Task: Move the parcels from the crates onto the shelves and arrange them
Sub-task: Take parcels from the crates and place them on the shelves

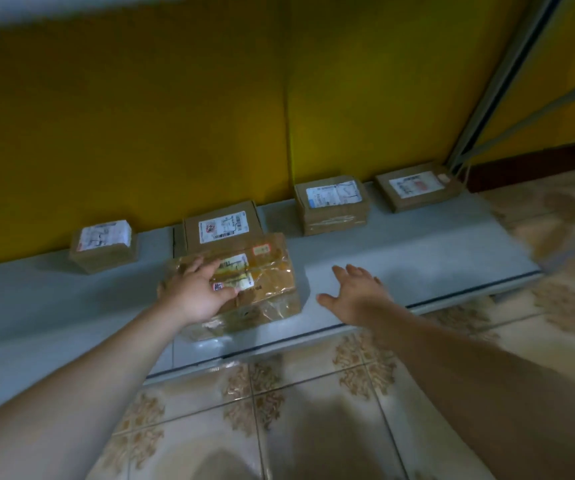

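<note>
A tape-wrapped cardboard parcel lies on the low pale shelf, near its front. My left hand rests flat on the parcel's top left part, fingers spread over its label. To the right of the parcel, my right hand hovers with fingers straight and holds nothing. Along the back of the shelf stand several labelled cardboard parcels: a small one at the left, one right behind the wrapped parcel, a stacked-looking one and a flat one at the far right.
A yellow wall backs the shelf. A grey metal upright of the rack rises at the right end. Patterned floor tiles lie in front of the shelf. No crates are in view.
</note>
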### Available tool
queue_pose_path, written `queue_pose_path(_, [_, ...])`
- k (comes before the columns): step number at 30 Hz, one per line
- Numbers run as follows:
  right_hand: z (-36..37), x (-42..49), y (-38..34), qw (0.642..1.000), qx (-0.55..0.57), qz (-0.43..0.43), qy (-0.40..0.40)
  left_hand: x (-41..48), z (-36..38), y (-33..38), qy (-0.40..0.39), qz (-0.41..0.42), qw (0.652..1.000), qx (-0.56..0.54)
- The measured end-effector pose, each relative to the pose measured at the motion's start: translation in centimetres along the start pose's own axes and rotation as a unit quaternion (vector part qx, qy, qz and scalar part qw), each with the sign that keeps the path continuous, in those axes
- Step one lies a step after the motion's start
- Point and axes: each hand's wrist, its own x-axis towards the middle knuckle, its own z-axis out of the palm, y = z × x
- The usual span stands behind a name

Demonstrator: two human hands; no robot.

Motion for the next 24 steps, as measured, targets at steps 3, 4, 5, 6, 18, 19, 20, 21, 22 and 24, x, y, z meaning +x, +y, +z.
queue_pose_path(3, [-7.7, -6.6, -1.5, 0.999, 0.031, 0.003, 0.014, -5.4, -4.5, 1.5, -0.045, 0.020, 0.995, -0.091])
queue_pose_path(4, [-10.2, -8.8, -2.1, 0.999, 0.036, 0.007, 0.014, -7.6, -6.2, 1.9, -0.059, 0.025, 0.992, -0.110])
queue_pose_path(5, [-12.6, -11.2, -2.8, 0.999, 0.038, 0.010, 0.011, -10.0, -7.9, 2.2, -0.073, 0.027, 0.989, -0.124])
queue_pose_path(6, [-14.8, -13.6, -3.4, 0.999, 0.039, 0.012, 0.006, -12.6, -9.7, 2.4, -0.085, 0.029, 0.987, -0.135])
queue_pose_path(18, [-33.2, -35.8, -14.9, 0.999, -0.001, -0.049, -0.009, -38.4, -29.0, -0.8, -0.037, 0.042, 0.983, -0.175])
queue_pose_path(19, [-33.8, -36.9, -16.4, 0.997, -0.014, -0.074, -0.005, -40.1, -30.2, -1.2, -0.013, 0.036, 0.984, -0.177])
queue_pose_path(20, [-34.3, -38.1, -18.0, 0.995, -0.027, -0.099, -0.003, -42.0, -31.2, -1.6, 0.012, 0.026, 0.983, -0.181])
queue_pose_path(21, [-34.7, -39.3, -19.5, 0.991, -0.040, -0.124, -0.002, -44.0, -32.1, -2.1, 0.033, 0.013, 0.981, -0.189])
queue_pose_path(22, [-35.1, -40.6, -21.1, 0.987, -0.052, -0.152, 0.001, -46.1, -33.0, -2.6, 0.051, 0.000, 0.979, -0.196])
queue_pose_path(24, [-36.1, -43.2, -24.2, 0.977, -0.071, -0.202, 0.012, -50.4, -34.6, -3.7, 0.081, -0.016, 0.978, -0.190])
